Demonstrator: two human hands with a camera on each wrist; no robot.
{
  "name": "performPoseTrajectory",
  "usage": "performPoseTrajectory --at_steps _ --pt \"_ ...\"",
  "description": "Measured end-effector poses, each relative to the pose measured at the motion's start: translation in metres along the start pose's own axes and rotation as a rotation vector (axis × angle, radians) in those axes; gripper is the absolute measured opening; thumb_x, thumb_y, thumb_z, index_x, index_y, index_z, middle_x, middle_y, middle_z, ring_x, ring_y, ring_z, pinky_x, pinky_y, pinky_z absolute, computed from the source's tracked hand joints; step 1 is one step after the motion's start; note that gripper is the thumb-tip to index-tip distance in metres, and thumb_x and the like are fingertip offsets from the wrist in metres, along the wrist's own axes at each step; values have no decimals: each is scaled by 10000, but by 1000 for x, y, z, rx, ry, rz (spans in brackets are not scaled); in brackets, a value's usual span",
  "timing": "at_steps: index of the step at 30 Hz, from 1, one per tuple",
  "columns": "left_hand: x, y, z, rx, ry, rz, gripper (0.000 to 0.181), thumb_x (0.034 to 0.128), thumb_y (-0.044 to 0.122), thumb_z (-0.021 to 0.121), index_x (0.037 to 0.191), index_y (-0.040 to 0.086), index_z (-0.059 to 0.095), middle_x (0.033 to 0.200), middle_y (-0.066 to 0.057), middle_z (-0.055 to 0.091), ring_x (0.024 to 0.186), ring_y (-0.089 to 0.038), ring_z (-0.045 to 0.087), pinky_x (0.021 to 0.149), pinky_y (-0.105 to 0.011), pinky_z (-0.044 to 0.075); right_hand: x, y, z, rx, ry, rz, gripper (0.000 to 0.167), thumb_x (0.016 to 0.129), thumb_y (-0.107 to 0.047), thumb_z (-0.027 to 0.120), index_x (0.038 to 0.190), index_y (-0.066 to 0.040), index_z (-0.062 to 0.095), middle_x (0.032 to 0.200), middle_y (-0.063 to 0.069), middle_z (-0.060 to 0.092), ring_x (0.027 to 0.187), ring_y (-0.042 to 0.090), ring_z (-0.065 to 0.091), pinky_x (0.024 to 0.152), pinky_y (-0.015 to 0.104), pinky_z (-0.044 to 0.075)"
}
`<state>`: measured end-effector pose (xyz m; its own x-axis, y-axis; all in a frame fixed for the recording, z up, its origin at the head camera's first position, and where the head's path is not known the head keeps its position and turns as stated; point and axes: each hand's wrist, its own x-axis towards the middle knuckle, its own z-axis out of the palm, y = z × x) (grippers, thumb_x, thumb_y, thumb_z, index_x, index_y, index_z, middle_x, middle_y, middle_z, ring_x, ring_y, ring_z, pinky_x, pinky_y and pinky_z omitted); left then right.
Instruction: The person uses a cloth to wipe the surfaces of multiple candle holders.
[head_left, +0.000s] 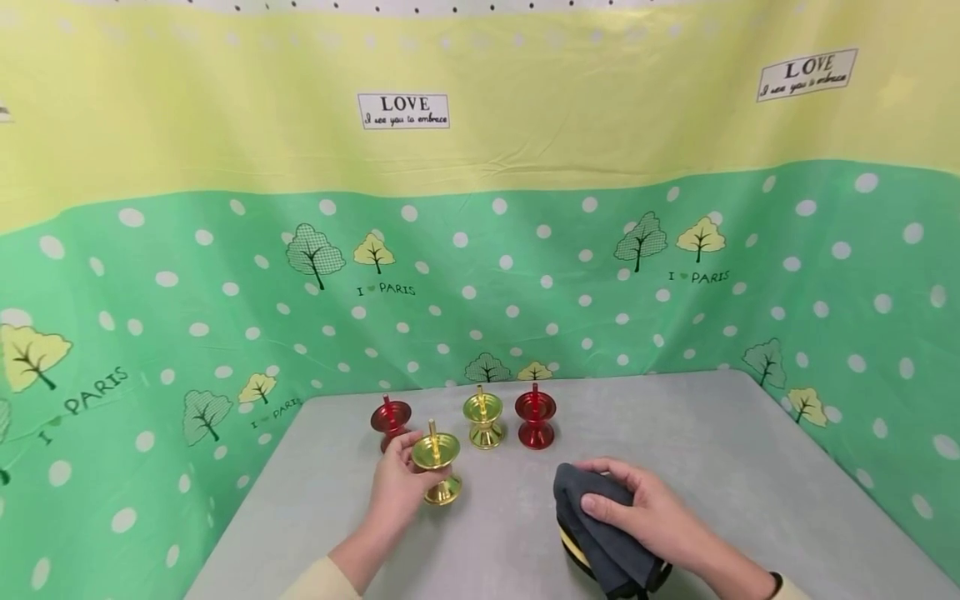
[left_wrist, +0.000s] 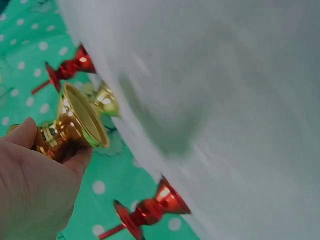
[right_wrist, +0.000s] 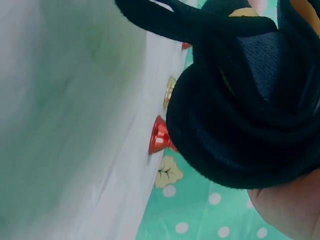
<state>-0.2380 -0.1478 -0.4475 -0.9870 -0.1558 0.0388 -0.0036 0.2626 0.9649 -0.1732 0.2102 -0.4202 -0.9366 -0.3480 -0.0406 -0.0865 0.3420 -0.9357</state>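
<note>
My left hand (head_left: 397,487) grips a shiny gold candle holder (head_left: 436,452) by its stem. In the left wrist view, the round base of this gold candle holder (left_wrist: 85,117) shows apart from the tabletop. My right hand (head_left: 660,518) holds a bunched dark grey cloth (head_left: 600,521) with black edging and a yellow side, thumb on top. The folds of the cloth (right_wrist: 235,115) fill much of the right wrist view and hide most of the fingers. Behind the left hand stands a red candle holder (head_left: 392,414), partly covered by the fingers.
A second gold candle holder (head_left: 486,429) and another red candle holder (head_left: 536,431) stand upright toward the back of the grey table (head_left: 697,433). A green and yellow printed curtain (head_left: 510,317) hangs behind the table and along its sides.
</note>
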Motion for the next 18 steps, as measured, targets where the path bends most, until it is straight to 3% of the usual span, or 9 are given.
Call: performPoseTrajectory --at_steps 5,11,18 --pt "13 -8 -1 32 42 10 737 781 -84 895 1405 -56 503 1383 -279 665 1335 -424 635 1138 -551 517 -4 6 -9 -4 37 21 512 1038 -368 710 1495 -165 607 1546 198 589 1377 327 610 916 218 567" --pt "25 -12 1 74 69 12 712 786 -36 909 1379 -51 515 1359 -279 679 1318 -418 643 1142 -558 513 -8 8 -17 30 43 41 550 1047 -350 699 1529 -121 567 1537 236 586 1298 273 666 897 247 593" --pt "35 -13 7 58 88 20 720 788 -45 904 1394 -55 514 1348 -285 675 1307 -413 649 1135 -554 520 -11 10 -21 41 55 51 570 1049 -343 698 1546 -109 547 1551 257 568 1269 240 690 884 263 608"
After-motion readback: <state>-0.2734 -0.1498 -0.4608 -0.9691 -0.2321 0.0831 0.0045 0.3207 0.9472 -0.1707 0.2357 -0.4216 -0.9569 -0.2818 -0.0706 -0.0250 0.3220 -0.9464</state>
